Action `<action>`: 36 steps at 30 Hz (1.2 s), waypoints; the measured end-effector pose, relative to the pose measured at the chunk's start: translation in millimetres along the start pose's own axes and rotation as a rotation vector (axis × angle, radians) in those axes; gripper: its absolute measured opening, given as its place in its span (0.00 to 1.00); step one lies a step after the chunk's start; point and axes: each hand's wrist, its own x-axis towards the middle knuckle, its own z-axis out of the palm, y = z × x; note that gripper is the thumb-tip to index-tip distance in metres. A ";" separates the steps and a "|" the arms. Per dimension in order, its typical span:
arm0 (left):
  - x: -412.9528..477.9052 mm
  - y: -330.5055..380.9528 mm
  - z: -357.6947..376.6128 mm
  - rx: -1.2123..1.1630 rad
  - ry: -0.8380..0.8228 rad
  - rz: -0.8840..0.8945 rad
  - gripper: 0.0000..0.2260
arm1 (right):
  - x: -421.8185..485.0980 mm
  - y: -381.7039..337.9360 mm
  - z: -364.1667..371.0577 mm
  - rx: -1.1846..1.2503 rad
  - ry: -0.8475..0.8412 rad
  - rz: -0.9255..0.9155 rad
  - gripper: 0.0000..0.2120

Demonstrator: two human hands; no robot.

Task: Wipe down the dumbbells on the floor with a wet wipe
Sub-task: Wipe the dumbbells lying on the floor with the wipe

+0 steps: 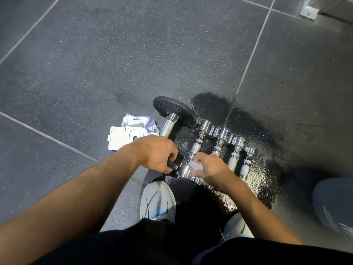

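Nearest the camera are the person's dark-clothed legs and two pale shoes, the left shoe (pixel 158 201) just short of the dumbbells and the right shoe (pixel 236 225) lower down. Both bare forearms reach forward over them.

The left hand (pixel 157 152) has its fingers (pixel 172 156) curled round the near part of the large dumbbell (pixel 169 126), hiding that end of its handle. Just beside it, the right hand (pixel 211 170) pinches a bunched white wet wipe (pixel 194 166) and holds it against the near chrome head of the leftmost chrome dumbbell (pixel 196 149). This hand also covers the near end of the next one in the row.

The chrome dumbbells (pixel 234 157) lie on the floor (pixel 95 64) side by side, four in all, getting smaller toward the right. Their long axes run parallel, away from the person and leaning slightly right at the far end. The large dumbbell follows the same line, its black plate at the far end.

A dark, shiny wet patch (pixel 263 180) spreads under and beyond the row. At the right edge sits a grey rounded thing (pixel 334 205); what it is cannot be told. Left of the large dumbbell, beyond the left hand, lies a wipe pack (pixel 137 123) with its white lid flipped open. Far off at the top right, a metal foot (pixel 309 11) stands on the floor.
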 end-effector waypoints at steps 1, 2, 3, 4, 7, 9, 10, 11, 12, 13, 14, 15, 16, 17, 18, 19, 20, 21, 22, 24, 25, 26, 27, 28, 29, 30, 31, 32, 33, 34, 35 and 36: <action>-0.1 0.1 0.0 -0.002 -0.002 -0.001 0.12 | 0.6 0.4 -1.4 -0.011 -0.018 -0.008 0.16; -0.1 0.2 -0.1 -0.005 -0.001 0.000 0.12 | 0.5 0.0 -2.4 -0.029 -0.025 -0.013 0.18; -0.1 0.2 0.2 -0.007 -0.002 0.002 0.12 | -0.5 -1.3 -3.1 -0.048 -0.022 -0.009 0.19; 0.1 0.4 0.4 -0.007 -0.003 0.003 0.12 | -0.4 -2.1 -2.5 -0.059 -0.004 -0.010 0.21; 0.1 -0.1 0.5 -0.009 -0.005 0.001 0.12 | 1.4 -2.3 -0.8 -0.056 0.025 -0.028 0.21; 0.1 -0.6 0.7 -0.005 -0.006 0.007 0.12 | 1.3 -3.9 -3.8 -0.005 0.009 -0.044 0.20; -0.1 -1.0 0.7 -0.001 -0.003 0.008 0.13 | 0.7 -6.8 -5.2 0.016 0.009 -0.058 0.19; -0.1 -1.2 0.9 0.001 -0.001 0.005 0.13 | -1.3 -10.8 -6.4 0.021 0.010 -0.077 0.19; -0.2 -1.4 0.8 0.002 -0.001 0.002 0.12 | -4.2 -15.0 -5.6 0.009 0.016 -0.096 0.19; 0.0 -1.6 0.9 0.001 -0.005 0.001 0.12 | -6.9 -18.1 -2.8 -0.003 0.028 -0.117 0.19; 0.4 -1.6 1.2 -0.001 -0.008 0.002 0.13 | -9.7 -20.4 0.8 -0.012 0.035 -0.133 0.18; 0.5 -1.6 1.5 -0.001 -0.013 0.002 0.13 | -12.3 -22.0 4.2 -0.021 0.033 -0.144 0.16; 0.4 -1.6 1.3 -0.002 -0.017 0.002 0.13 | -14.2 -23.9 6.8 -0.043 0.017 -0.144 0.15; 0.2 -1.7 1.0 -0.002 -0.023 -0.002 0.14 | -15.4 -25.9 8.8 -0.081 -0.013 -0.129 0.12; -0.1 -1.7 0.5 -0.007 -0.024 -0.005 0.14 | -15.8 -28.1 9.7 -0.125 -0.055 -0.097 0.11; 0.3 -1.3 0.5 -0.008 -0.027 -0.008 0.14 | -16.6 -30.7 10.0 -0.172 -0.104 -0.061 0.11; 0.2 -1.3 0.6 -0.008 -0.030 -0.007 0.13 | -17.0 -33.5 10.9 -0.219 -0.153 -0.032 0.12; 0.1 -0.8 0.2 -0.007 -0.035 -0.005 0.13 | -18.3 -36.5 11.8 -0.251 -0.192 -0.018 0.13; -0.2 -0.8 -0.3 -0.006 -0.037 -0.001 0.13 | -19.3 -38.3 14.0 -0.269 -0.216 -0.022 0.14; -0.5 -0.9 -1.4 -0.007 -0.037 0.004 0.13 | -18.1 -35.0 19.7 -0.245 -0.201 -0.023 0.12; -0.9 -0.8 -1.3 -0.006 -0.035 0.004 0.13 | -19.1 -34.1 19.7 -0.229 -0.163 -0.019 0.11; -1.1 -0.6 -1.1 -0.005 -0.033 0.004 0.13 | -19.6 -32.7 18.1 -0.211 -0.128 -0.012 0.11; -1.1 -0.4 -1.2 -0.005 -0.030 0.003 0.13 | -20.0 -30.7 16.0 -0.195 -0.100 -0.004 0.11; -0.9 -0.4 -1.3 -0.009 -0.026 0.006 0.13 | -20.6 -28.8 12.4 -0.165 -0.068 0.011 0.11; -0.9 -0.4 -1.3 -0.012 -0.024 0.006 0.13 | -20.9 -27.3 8.6 -0.122 -0.021 0.018 0.11; -1.2 -0.4 -1.3 -0.015 -0.021 0.008 0.13 | -20.2 -26.0 4.7 -0.077 0.033 0.019 0.11; -1.4 -0.3 -1.4 -0.015 -0.023 0.009 0.13 | -18.5 -24.7 2.8 -0.041 0.093 0.015 0.11; -1.3 -0.6 -1.7 -0.015 -0.024 0.010 0.13 | -16.2 -24.8 1.7 -0.013 0.148 0.009 0.11; -1.5 -0.7 -1.7 -0.013 -0.024 0.008 0.13 | -13.1 -24.9 3.6 -0.010 0.194 -0.002 0.10; -1.2 -0.5 -2.2 -0.009 -0.022 0.007 0.13 | -10.2 -26.0 6.4 -0.030 0.226 -0.016 0.10; -1.4 -0.3 -1.7 -0.006 -0.021 0.006 0.13 | -7.8 -28.3 11.1 -0.069 0.243 -0.031 0.10; -1.3 -0.3 -1.3 -0.004 -0.021 0.006 0.14 | -6.5 -30.7 15.6 -0.110 0.250 -0.041 0.10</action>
